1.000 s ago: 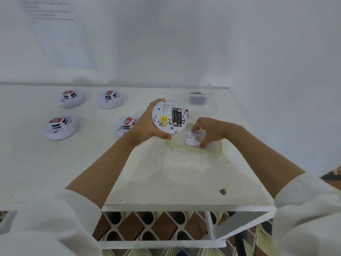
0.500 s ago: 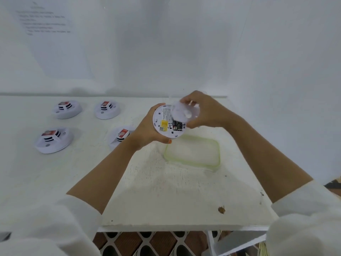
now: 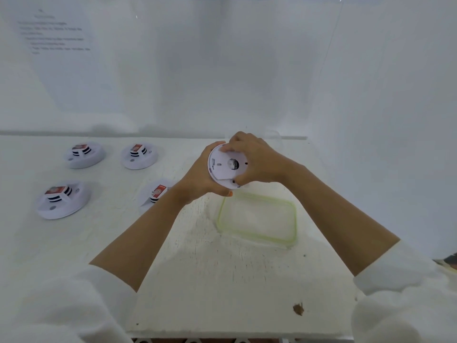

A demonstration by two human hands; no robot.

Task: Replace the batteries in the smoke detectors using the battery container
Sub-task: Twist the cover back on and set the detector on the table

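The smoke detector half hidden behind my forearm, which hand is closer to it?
Left. The left hand is just right of the half-hidden detector, gripping the raised detector; the right hand holds that one's far side.

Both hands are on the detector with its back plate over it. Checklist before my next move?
1. Grip of the left hand on the smoke detector: ok, fingers curl round its rim.
2. Hold of the right hand on the back plate: ok, fingers and thumb pinch its edge.
3. Back plate seated flush: cannot tell; a seam shows along its lower edge.
4. Battery fitted: cannot tell, the plate hides the compartment.
5. Set-down spot: ok, bare table shows in front of the green-rimmed lid.
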